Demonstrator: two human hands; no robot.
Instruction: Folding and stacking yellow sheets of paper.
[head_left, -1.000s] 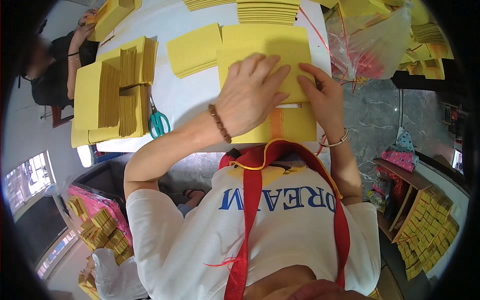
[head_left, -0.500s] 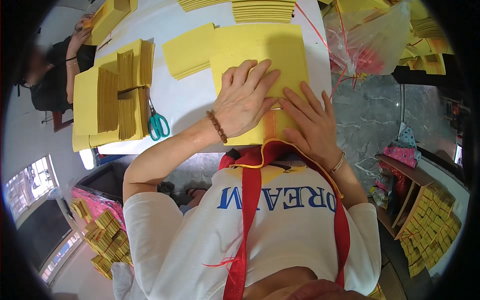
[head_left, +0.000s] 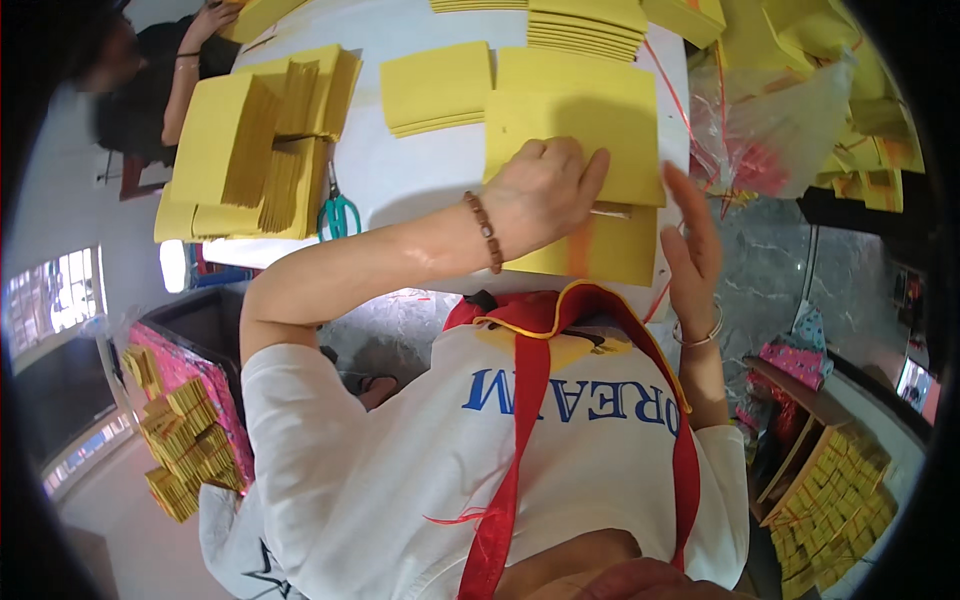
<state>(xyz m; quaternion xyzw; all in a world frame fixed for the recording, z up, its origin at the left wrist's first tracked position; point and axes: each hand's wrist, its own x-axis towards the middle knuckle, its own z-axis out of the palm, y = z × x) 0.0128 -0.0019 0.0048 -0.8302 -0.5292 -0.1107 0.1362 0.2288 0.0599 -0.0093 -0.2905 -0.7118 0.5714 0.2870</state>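
Observation:
My left hand (head_left: pixel 548 192), with a brown bead bracelet, lies on a large yellow paper sheet (head_left: pixel 600 95). Its fingers are curled under and the thumb sticks out; whatever may be inside them is hidden. Just below it a folded yellow paper packet (head_left: pixel 615 250) carries an orange band, and a thin pale edge shows where it meets the sheet. Off the sheet's right side, my right hand (head_left: pixel 693 250) is raised with fingers stretched and nothing in it. A thin stack of yellow paper (head_left: pixel 435 88) touches the sheet's left side.
Teal-handled scissors (head_left: pixel 339 215) lie beside piled yellow paper stacks (head_left: pixel 225 135) on the white table (head_left: pixel 400 165). More stacks (head_left: pixel 585 28) stand at the far edge. A clear plastic bag (head_left: pixel 775 130) and red string are at right. Another person's arm (head_left: pixel 185 85) is at far left.
My right hand has lifted off the paper and moved to the right of it. My left hand's spread fingers have curled in. The whole view has shifted.

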